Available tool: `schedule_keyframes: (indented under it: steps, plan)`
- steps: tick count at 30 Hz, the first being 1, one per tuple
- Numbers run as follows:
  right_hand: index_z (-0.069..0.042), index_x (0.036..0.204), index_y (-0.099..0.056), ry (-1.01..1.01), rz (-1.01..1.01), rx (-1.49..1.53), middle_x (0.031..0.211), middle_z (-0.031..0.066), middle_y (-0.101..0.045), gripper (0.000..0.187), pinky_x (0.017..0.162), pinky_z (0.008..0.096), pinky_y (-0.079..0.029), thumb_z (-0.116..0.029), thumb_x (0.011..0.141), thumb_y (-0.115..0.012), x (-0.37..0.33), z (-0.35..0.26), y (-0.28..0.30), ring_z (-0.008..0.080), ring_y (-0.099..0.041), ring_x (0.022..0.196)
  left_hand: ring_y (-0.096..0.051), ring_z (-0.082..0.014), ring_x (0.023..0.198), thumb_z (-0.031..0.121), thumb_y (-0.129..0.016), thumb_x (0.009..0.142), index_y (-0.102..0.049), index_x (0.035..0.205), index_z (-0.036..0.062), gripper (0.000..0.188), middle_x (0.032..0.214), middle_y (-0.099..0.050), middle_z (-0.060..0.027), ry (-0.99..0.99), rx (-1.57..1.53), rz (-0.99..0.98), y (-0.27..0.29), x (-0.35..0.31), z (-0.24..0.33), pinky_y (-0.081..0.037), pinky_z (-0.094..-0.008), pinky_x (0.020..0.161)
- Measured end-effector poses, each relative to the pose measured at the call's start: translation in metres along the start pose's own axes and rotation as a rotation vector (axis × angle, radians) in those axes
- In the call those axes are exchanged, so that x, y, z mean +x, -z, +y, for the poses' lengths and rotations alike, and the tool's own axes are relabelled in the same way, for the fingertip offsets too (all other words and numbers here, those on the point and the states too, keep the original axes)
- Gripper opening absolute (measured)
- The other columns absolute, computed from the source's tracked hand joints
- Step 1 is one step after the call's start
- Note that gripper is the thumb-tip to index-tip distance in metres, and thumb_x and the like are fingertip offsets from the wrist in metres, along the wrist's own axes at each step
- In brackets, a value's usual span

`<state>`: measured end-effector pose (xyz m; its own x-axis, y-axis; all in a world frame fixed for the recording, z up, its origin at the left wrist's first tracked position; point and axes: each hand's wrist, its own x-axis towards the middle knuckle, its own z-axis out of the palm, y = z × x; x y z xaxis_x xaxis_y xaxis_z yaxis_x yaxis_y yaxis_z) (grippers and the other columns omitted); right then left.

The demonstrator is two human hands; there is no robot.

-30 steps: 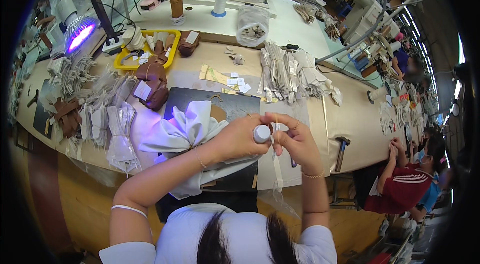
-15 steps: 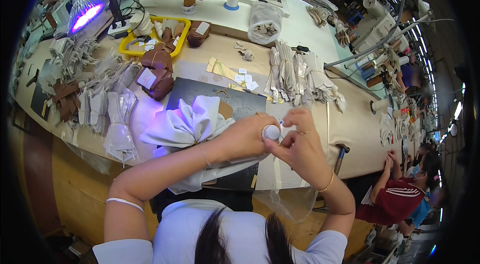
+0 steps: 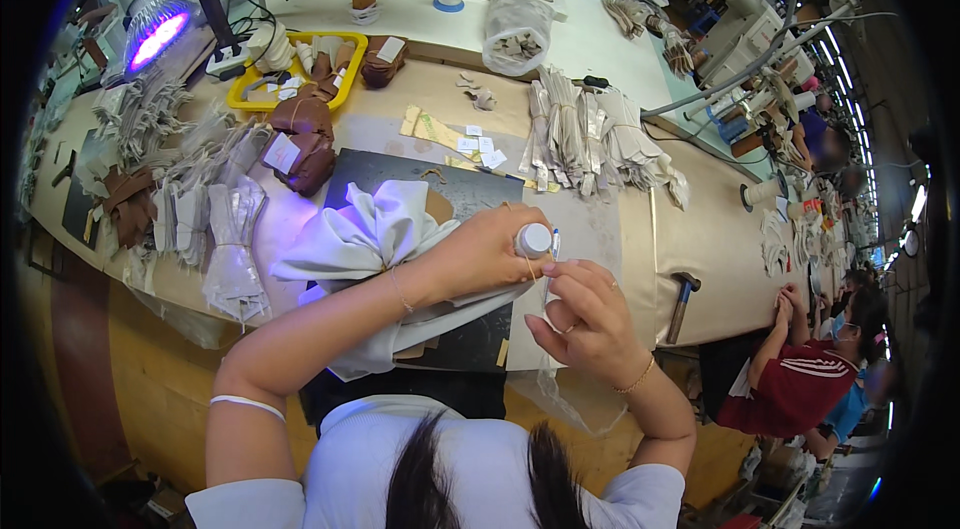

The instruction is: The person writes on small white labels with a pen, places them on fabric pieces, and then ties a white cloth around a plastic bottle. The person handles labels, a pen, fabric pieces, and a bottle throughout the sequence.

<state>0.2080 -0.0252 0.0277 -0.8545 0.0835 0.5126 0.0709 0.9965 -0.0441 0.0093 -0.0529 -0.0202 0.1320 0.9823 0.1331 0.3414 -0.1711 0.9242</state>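
Observation:
My left hand [image 3: 485,249] is wrapped around an object with a round white cap [image 3: 533,240]; its body is mostly hidden in the fingers. Just to the right, my right hand [image 3: 590,314] has thumb and fingers apart, its fingertips close to the left hand. A thin tan band [image 3: 530,270] crosses beside the cap toward those fingertips; whether they grip it is too small to tell. A narrow white strip with blue marks [image 3: 556,243] stands by the cap. Under my left forearm lies a gathered white cloth bundle [image 3: 365,234], partly on a black board [image 3: 478,191].
A hammer [image 3: 683,307] lies on the table at right. Bundled pale strips [image 3: 582,129] lie at the back, brown wrapped bundles [image 3: 303,144] at left, near a yellow tray [image 3: 350,77]. A lit lamp [image 3: 158,41] hangs at far left. Another person in red [image 3: 800,384] works at right.
My right hand has moved down and its fingers have opened out from a curled pose above the cap. My left hand keeps its hold. The view has shifted slightly.

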Motion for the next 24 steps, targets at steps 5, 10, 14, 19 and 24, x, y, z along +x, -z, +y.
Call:
schedule_keyframes:
  steps: [5, 10, 14, 19, 24]
  plan:
    - [-0.004, 0.075, -0.057, -0.098, -0.023, 0.062, 0.098, 0.0103, -0.048, 0.029, 0.074, 0.0387, -0.053, -0.016, 0.074, -0.083, -0.008, 0.010, 0.003, 0.0254, -0.059, 0.080, -0.062, -0.0291, 0.095, 0.025, -0.073, 0.081, -0.063, 0.103, 0.0068, 0.030, 0.099, -0.065, -0.0118, 0.027, -0.044, 0.020, 0.001, -0.003, 0.002, -0.048, -0.0377, 0.083]
    - [0.001, 0.100, -0.066, -0.413, 0.031, 0.148, 0.105, 0.0119, -0.044, 0.028, 0.059, 0.0275, -0.051, -0.013, 0.080, -0.081, -0.019, 0.010, -0.003, 0.0173, -0.058, 0.067, -0.061, -0.0258, 0.095, 0.024, -0.074, 0.080, -0.064, 0.104, 0.0067, 0.031, 0.099, -0.064, -0.0104, 0.024, -0.027, 0.013, 0.002, -0.006, 0.001, -0.048, -0.0357, 0.084]
    - [-0.002, 0.096, -0.065, -0.311, -0.005, 0.120, 0.108, 0.0114, -0.043, 0.028, 0.066, 0.0350, -0.054, -0.018, 0.079, -0.082, -0.024, 0.014, -0.003, 0.0216, -0.060, 0.074, -0.060, -0.0199, 0.091, 0.023, -0.074, 0.081, -0.064, 0.103, 0.0061, 0.029, 0.095, -0.063, -0.0087, 0.047, -0.060, 0.015, 0.003, -0.004, 0.000, -0.047, -0.0325, 0.081]
    - [-0.004, 0.086, -0.064, 0.102, 0.041, 0.040, 0.107, 0.0110, -0.041, 0.034, 0.082, 0.0453, -0.056, -0.034, 0.080, -0.080, -0.011, 0.025, -0.001, 0.0286, -0.062, 0.082, -0.057, -0.0123, 0.082, 0.021, -0.073, 0.083, -0.064, 0.103, 0.0048, 0.027, 0.090, -0.061, -0.0047, 0.189, -0.152, -0.034, 0.009, 0.000, 0.005, -0.047, -0.0291, 0.075]
    - [-0.001, 0.070, -0.054, 0.095, 0.173, 0.437, 0.104, 0.0106, -0.040, 0.045, 0.086, 0.0428, -0.057, -0.037, 0.082, -0.078, -0.013, 0.023, -0.026, 0.0263, -0.062, 0.082, -0.057, -0.0104, 0.081, 0.019, -0.071, 0.084, -0.064, 0.102, 0.0043, 0.024, 0.091, -0.061, -0.0033, 0.163, -0.167, 0.009, 0.006, 0.001, 0.001, -0.047, -0.0280, 0.074]
